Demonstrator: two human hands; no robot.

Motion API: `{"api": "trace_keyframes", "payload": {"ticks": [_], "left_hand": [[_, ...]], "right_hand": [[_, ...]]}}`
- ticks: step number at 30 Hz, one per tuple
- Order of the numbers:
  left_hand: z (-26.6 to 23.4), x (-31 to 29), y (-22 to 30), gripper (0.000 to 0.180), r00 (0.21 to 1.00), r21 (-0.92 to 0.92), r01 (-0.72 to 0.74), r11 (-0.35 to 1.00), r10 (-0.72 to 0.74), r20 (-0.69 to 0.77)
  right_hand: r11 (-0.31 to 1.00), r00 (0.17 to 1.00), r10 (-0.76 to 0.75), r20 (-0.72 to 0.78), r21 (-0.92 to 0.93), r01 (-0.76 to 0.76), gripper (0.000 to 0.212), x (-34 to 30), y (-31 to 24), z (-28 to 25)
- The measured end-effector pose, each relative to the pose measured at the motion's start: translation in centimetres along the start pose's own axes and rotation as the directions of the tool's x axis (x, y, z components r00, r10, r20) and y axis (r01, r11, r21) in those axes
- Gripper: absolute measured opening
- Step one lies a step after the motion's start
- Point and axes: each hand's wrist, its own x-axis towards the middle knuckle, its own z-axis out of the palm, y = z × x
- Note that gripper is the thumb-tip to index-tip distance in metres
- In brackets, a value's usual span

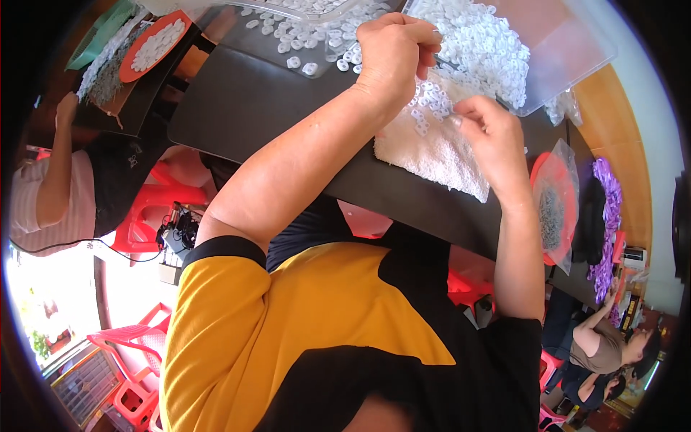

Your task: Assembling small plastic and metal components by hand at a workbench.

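My left hand is closed, fingers curled down, beside a heap of small white plastic pieces in a clear plastic box. Whatever lies between its fingertips is hidden. My right hand is at the right edge of a white towel, thumb and forefinger bent together beside a small pile of white ring-shaped pieces. I cannot make out whether a piece is pinched there. The towel lies on the dark table in front of me.
More white pieces lie scattered near a clear tray at the back left. A red plate in a plastic bag holds small grey parts at the right, with purple strips beyond. An orange plate and another person are at left.
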Motion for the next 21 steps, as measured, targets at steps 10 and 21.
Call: {"api": "trace_keyframes", "payload": {"ticks": [10,21], "left_hand": [[-0.2,0.2,0.1,0.004,1.0,0.016,-0.017,1.0,0.017,-0.001],[0.0,-0.4,0.0,0.009,0.998,0.065,0.033,0.997,-0.036,0.044]], "right_hand": [[0.881,0.962,-0.273,-0.027,-0.409,0.239,0.025,2.9,0.8,2.8],[0.822,0.942,-0.335,0.027,-0.479,0.306,0.019,4.1,0.7,2.6]]}}
